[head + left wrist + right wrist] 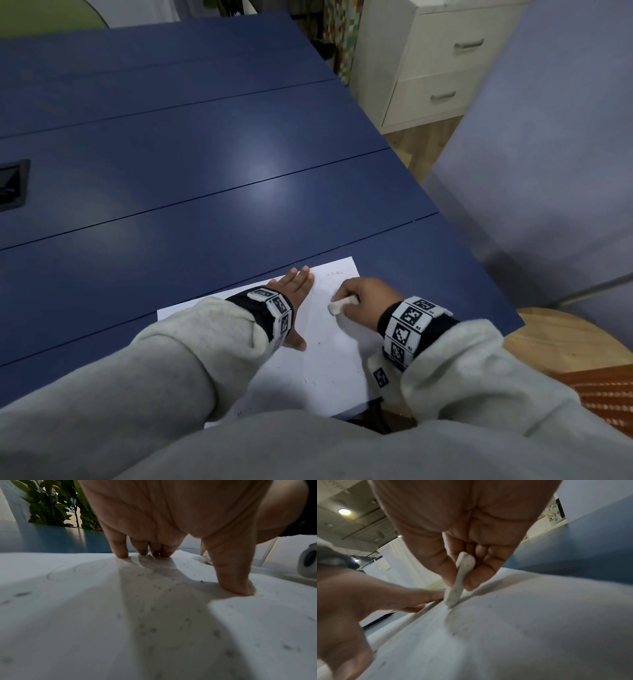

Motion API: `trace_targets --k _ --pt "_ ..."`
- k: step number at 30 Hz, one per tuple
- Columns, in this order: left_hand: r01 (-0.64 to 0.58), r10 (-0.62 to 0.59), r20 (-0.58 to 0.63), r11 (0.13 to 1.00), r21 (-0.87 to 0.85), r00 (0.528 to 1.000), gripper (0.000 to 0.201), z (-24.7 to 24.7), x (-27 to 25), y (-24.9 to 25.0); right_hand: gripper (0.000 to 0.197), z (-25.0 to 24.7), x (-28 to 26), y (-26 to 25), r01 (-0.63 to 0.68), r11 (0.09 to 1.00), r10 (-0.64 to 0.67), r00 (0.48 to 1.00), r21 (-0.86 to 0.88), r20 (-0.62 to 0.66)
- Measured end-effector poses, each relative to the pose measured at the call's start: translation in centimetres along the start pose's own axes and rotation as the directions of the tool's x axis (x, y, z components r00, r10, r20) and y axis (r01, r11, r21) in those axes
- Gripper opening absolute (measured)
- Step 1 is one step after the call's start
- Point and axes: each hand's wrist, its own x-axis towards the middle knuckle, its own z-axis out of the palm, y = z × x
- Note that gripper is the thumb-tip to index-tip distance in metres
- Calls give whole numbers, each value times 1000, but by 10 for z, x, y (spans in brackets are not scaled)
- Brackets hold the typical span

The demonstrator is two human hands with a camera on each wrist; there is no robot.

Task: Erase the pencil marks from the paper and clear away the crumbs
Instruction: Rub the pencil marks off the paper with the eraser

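A white sheet of paper (329, 363) lies at the near edge of the blue table (205, 171). My left hand (294, 291) lies flat on the paper with straight fingers pressing down; the fingertips (120, 553) and thumb touch the sheet. My right hand (363, 298) pinches a white eraser (342, 305), whose tip (452, 599) touches the paper just right of the left hand. Faint pencil writing (335, 274) shows near the far corner, and faint circles (82, 568) lie left of the fingers. Dark eraser crumbs (150, 628) are scattered over the sheet.
A black grommet (12, 186) sits in the table at the far left. White drawers (435, 61) stand beyond the table's right edge, a grey partition (548, 154) to the right, and a round wooden stool (561, 342) below it.
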Motion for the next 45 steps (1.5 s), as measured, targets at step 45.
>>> trace_targets --k 45 --pt "-92 95 -31 993 71 995 123 -1 38 22 10 2 -12 11 -63 998 63 997 -12 36"
